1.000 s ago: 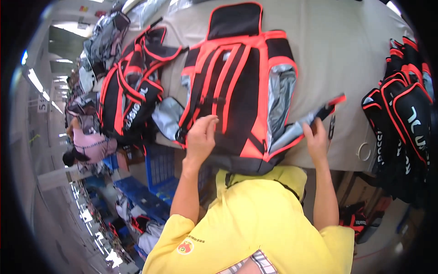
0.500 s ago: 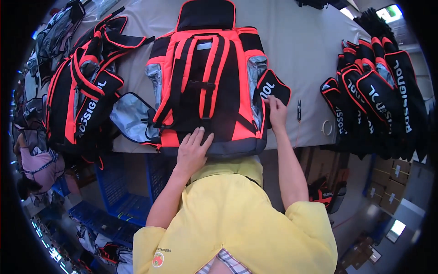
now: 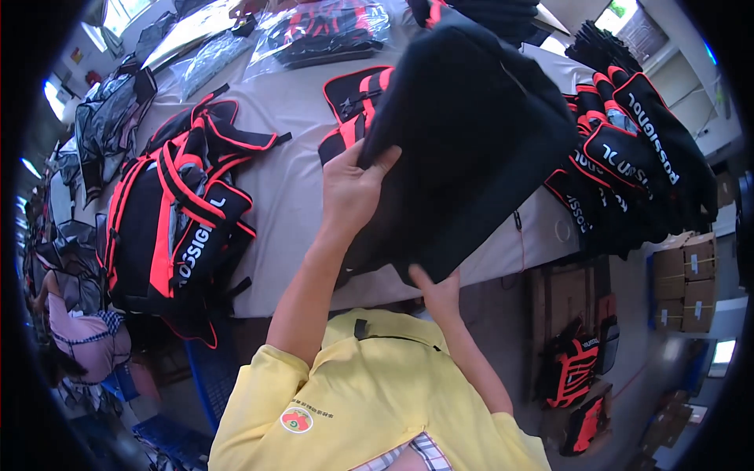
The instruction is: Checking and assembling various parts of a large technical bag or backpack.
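A large, plain black fabric panel [image 3: 479,141] is raised in front of me, tilted, its outline slightly blurred. I cannot tell whether it is a separate piece or a side of a bag. My left hand [image 3: 353,184] is closed on its left edge, thumb on the near face and fingers mostly hidden. At its lower corner my right hand [image 3: 440,292] grips the edge between thumb and fingers. Behind the panel, part of a black backpack with neon-red trim [image 3: 363,106] shows on the grey-covered table [image 3: 294,196]; the panel hides the rest.
Another black and red backpack [image 3: 177,228] lies at the left. Several black red-edged pieces [image 3: 628,149] are stacked at the right. A plastic-wrapped bag [image 3: 322,35] lies at the far side. Cartons [image 3: 683,275] stand at the right; a co-worker in pink [image 3: 86,337] is far left.
The backpack that lay upright before me is now mostly hidden behind the raised black panel. My left hand has moved up to its edge, the right hand down and left. My view has shifted.
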`<state>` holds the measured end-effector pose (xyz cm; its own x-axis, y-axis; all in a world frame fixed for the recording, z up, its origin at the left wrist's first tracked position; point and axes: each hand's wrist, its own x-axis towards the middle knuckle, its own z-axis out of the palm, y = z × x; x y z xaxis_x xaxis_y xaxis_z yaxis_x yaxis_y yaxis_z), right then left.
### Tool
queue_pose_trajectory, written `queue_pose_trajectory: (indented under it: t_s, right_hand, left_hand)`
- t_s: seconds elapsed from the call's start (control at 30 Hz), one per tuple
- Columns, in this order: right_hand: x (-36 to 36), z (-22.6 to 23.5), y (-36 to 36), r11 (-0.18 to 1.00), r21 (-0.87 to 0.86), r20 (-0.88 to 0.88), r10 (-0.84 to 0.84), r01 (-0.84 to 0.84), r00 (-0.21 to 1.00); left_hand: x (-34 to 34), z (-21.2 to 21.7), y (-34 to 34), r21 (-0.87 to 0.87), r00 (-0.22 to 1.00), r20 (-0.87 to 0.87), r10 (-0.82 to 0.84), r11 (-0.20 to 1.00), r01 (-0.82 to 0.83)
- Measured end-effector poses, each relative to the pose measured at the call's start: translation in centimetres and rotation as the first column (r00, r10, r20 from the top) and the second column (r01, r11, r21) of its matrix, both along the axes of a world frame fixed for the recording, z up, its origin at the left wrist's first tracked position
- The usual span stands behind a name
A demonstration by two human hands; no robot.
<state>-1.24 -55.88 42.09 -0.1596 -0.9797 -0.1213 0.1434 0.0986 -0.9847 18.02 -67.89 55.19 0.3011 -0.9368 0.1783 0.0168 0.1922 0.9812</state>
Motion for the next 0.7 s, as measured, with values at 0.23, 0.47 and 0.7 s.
queue_pose_trajectory:
  t_s: [0.23, 0.47, 0.7]
  right_hand:
    - [-4.3, 17.1, -6.7, 0.925, -0.287, -0.582, 0.040, -0.250, 0.812]
    - [-5.1, 18.8, -13.8, 0.870, -0.225, -0.794, 0.096, -0.438, 0.600]
    - [-4.3, 8.9, -21.1, 0.707, 0.298, -0.650, 0.642, -0.641, 0.406]
  left_hand:
    - [1.4, 2.1, 7.0, 0.036, 0.743, -0.594, 0.310, 0.932, -0.361]
    - [-2.4, -7.6, 12.7, 0.538, 0.900, -0.300, 0.317, 0.835, -0.115]
    - [-1.2, -17.8, 16.5, 0.688, 0.974, -0.226, 0.037, 0.713, 0.133]
